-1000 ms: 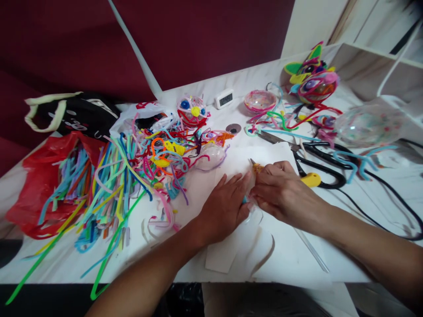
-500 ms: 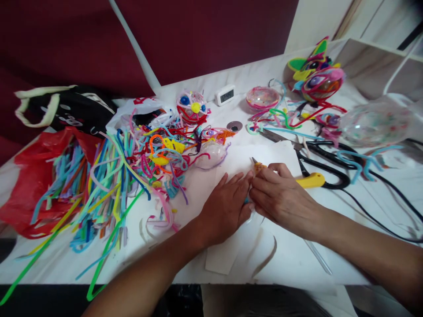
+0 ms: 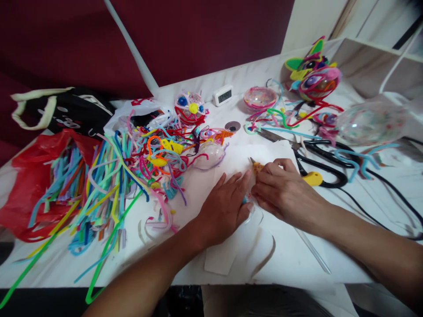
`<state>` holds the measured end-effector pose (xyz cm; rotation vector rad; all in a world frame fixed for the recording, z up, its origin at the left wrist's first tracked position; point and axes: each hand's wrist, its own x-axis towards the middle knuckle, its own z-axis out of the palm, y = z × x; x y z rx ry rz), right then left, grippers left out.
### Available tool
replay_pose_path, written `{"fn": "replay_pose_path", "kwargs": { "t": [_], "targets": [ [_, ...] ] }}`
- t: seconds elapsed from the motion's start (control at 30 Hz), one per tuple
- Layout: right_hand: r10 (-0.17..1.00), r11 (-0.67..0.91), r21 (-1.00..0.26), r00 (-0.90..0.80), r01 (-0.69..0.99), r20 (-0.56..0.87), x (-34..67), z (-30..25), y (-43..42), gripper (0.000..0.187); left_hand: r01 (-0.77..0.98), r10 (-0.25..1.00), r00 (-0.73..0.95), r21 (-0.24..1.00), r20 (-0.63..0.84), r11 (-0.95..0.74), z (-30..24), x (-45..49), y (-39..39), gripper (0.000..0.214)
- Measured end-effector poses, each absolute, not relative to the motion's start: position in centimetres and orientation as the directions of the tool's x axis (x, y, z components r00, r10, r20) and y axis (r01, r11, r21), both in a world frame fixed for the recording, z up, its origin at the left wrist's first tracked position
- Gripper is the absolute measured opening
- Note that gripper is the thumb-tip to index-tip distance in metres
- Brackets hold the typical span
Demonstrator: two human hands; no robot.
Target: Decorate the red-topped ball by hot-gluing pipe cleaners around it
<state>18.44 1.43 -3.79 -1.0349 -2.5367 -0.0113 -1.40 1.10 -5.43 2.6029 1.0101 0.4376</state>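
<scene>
My left hand (image 3: 223, 209) rests against the left side of a clear plastic piece (image 3: 257, 215), fingers stretched along it and thumb at the near side. Blue and red bits show on the plastic beside the thumb. My right hand (image 3: 280, 189) is closed just right of it, fingertips pinched close to the plastic; what they pinch is hidden. Beneath that hand lies a yellow hot glue gun (image 3: 313, 178), mostly covered. Its nozzle pokes out past the knuckles, and a clear glue stick (image 3: 313, 252) extends toward the near edge. White paper (image 3: 231, 158) lies under the work.
Black-handled scissors (image 3: 325, 171) and a black cable lie at right. Heaped pipe cleaners (image 3: 105, 189) and a red plastic bag (image 3: 29, 189) fill the left. Along the back stand a decorated ball (image 3: 189, 110), a white digital clock (image 3: 223, 96), a pink-rimmed bowl (image 3: 260, 99) and a colourful figure (image 3: 313, 75).
My right hand has shifted slightly right and away from the left, covering more of the yellow handle and uncovering more clear plastic. My left hand stays nearly still.
</scene>
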Motion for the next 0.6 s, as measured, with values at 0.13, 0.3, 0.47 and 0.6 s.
{"fn": "replay_pose_path", "kwargs": {
  "t": [0.13, 0.3, 0.47, 0.6],
  "targets": [
    [0.654, 0.734, -0.087, -0.667, 0.673, 0.356, 17.8, -4.2, 1.1, 0.014, 0.598, 0.69, 0.702, 0.378, 0.177, -0.706, -5.5, -1.3, 1.1, 0.056],
    [0.632, 0.729, 0.036, -0.692, 0.684, 0.347, 17.5, -4.9, 1.3, 0.019, 0.605, 0.692, 0.702, 0.369, 0.171, -0.705, -5.6, -1.3, 1.2, 0.057],
    [0.634, 0.74, 0.011, -0.704, 0.672, 0.32, 17.5, -5.2, 1.5, 0.017, 0.606, 0.687, 0.706, 0.356, 0.171, -0.711, -5.6, -1.3, 1.1, 0.057],
    [0.639, 0.741, -0.045, -0.684, 0.67, 0.354, 17.3, -4.8, 1.4, 0.017, 0.606, 0.687, 0.706, 0.356, 0.171, -0.712, -5.7, -1.4, 1.1, 0.057]
  ]
}}
